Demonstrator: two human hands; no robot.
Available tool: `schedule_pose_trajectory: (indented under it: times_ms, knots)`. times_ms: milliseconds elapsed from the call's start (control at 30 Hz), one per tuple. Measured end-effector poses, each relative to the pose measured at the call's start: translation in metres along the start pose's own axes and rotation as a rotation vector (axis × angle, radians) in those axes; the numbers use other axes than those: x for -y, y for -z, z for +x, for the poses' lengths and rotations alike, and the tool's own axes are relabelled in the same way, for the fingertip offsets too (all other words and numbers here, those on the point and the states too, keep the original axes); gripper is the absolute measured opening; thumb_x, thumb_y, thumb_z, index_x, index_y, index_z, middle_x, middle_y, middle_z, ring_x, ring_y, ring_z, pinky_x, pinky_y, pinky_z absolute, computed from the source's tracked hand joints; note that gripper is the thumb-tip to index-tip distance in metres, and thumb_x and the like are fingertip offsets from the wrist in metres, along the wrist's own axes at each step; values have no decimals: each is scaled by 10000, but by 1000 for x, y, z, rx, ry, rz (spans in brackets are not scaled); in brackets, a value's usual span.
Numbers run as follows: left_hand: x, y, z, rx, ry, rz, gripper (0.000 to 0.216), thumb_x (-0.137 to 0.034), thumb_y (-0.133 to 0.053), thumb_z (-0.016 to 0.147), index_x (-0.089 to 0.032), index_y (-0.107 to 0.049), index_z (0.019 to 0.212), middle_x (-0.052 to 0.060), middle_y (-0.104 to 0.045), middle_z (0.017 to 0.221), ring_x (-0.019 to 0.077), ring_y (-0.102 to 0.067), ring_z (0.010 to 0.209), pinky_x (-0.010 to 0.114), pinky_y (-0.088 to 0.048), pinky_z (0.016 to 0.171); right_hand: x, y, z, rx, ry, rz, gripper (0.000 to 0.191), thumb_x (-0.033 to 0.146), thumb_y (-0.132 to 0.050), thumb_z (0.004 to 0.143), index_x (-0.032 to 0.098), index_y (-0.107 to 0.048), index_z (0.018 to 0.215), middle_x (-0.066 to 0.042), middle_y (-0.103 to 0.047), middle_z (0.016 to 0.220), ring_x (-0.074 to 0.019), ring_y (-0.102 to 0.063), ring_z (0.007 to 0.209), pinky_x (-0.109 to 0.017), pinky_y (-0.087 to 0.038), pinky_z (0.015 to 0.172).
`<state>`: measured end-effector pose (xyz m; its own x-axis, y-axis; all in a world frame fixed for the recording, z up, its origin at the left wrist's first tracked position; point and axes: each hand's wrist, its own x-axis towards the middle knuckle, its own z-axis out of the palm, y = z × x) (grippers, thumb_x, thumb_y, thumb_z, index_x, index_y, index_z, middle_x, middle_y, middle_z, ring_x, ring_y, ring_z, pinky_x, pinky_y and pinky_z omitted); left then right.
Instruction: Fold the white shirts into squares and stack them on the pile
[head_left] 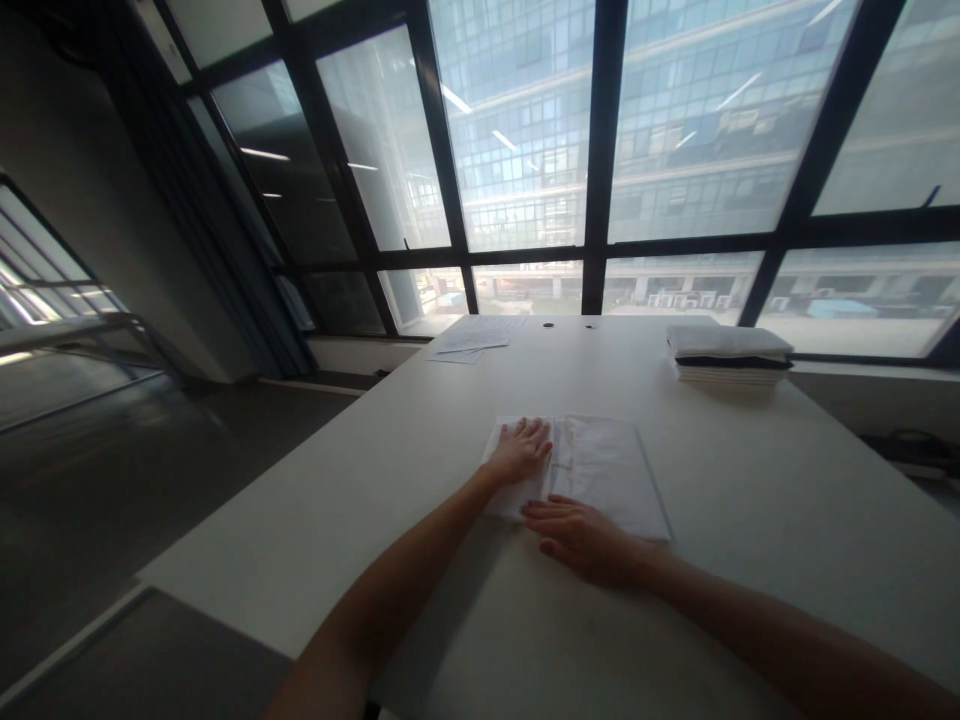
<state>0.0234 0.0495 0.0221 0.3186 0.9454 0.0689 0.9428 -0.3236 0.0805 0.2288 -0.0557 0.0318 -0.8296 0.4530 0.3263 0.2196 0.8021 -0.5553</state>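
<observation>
A folded white cloth [607, 470] lies flat in the middle of the white table [390, 470]. My left hand [521, 448] rests palm down on the cloth's left part, fingers stretched out and pointing away from me. My right hand [577, 535] lies flat at the cloth's near edge, fingers extended to the left, touching the cloth. Neither hand grips anything.
A stack of folded cloths [727, 355], white with one dark layer, sits at the far right of the table. Loose sheets of paper [472, 342] lie at the far edge near the windows. The table's left edge drops to a dark floor [112, 470].
</observation>
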Motion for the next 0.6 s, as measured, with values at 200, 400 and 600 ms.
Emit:
schedule_pose_trajectory:
  times_ms: [200, 400, 600]
  knots:
    - [-30, -4, -7, -1, -53, -24, 572, -397, -219, 1082, -189, -300, 1608, 114, -225, 1690, 337, -165, 1559, 637, -194, 1204, -48, 64, -1, -476, -489, -59, 311, 282, -513, 966, 151, -772, 1077, -123, -781, 1063, -227, -728, 938, -337, -538, 889]
    - [-57, -1, -5, 35, 86, -156, 585, -373, -140, 1082, -155, -313, 1596, 116, -294, 1665, 277, -244, 1545, 587, -195, 1225, -114, 128, -33, -255, -1072, -125, 241, 234, -574, 940, 115, -694, 768, -75, -693, 669, -160, -661, 634, -244, -502, 613]
    - [-77, -14, -11, -37, 22, -94, 670, -507, -258, 1046, -130, -296, 1599, 170, -294, 1658, 324, -192, 1555, 601, -128, 1231, -114, 121, -40, -341, -1172, 390, 182, 286, -709, 889, 126, -651, 826, -45, -668, 701, -128, -633, 572, -230, -537, 533]
